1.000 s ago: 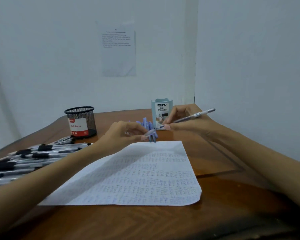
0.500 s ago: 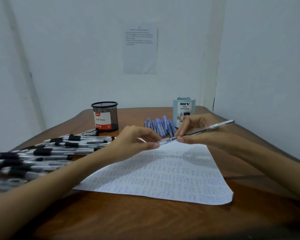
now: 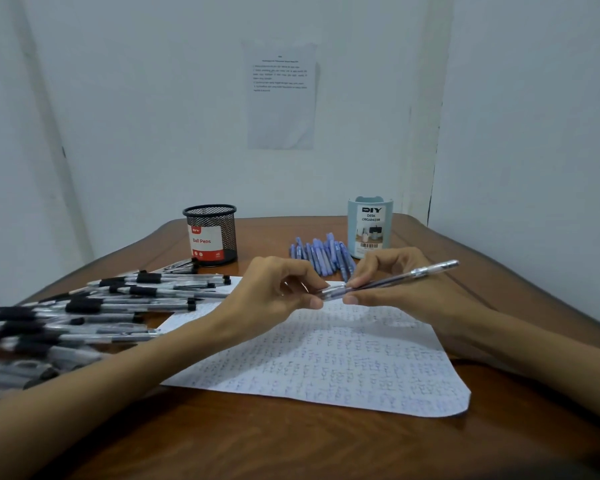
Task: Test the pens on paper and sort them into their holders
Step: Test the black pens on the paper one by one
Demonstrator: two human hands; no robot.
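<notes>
Over polished wood table [image 3: 291, 445], left hand [image 3: 276, 289] and right hand [image 3: 404, 296] pinch a slim, apparently translucent pen [image 3: 407, 276].

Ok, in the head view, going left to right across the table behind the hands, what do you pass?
Black pens → mesh holder → blue pens → organizer. The held pen overlaps the last two, so it is left out.

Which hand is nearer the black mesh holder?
Left. The left hand is in front and right of the black mesh holder; the right hand is farther right, near the blue organizer.
</notes>
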